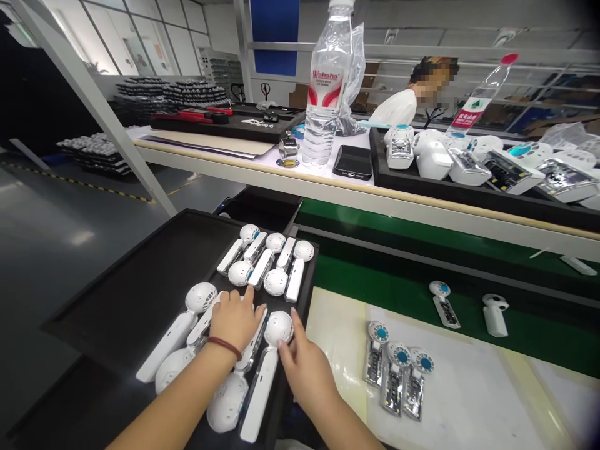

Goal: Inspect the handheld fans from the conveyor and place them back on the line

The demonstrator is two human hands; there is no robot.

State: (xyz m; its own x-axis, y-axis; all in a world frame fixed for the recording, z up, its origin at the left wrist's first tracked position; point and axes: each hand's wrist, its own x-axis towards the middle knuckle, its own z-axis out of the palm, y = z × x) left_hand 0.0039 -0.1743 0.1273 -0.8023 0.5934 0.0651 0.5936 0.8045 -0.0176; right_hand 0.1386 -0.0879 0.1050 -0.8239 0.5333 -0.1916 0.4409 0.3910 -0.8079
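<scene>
White handheld fans lie in two rows in a black tray (126,275), their round heads and long handles alternating in direction. My left hand (234,322), with a reddish-brown band at the wrist, curls over the middle of the nearer row; the fan under its palm is mostly hidden. At the row's right end, my right hand (304,362) has its thumb and forefinger against the head of a handheld fan (280,328), whose handle points toward me. A fan at the left end (200,297) lies beside my left hand. The farther row (260,269) sits just beyond my fingers.
Several fans with exposed electronics (394,387) lie on the pale work surface at right, with two more on the green belt (403,275). Above, a shelf (262,178) holds a water bottle (323,94), a phone (353,162) and a fan-filled tray (422,181). A person (398,106) is beyond.
</scene>
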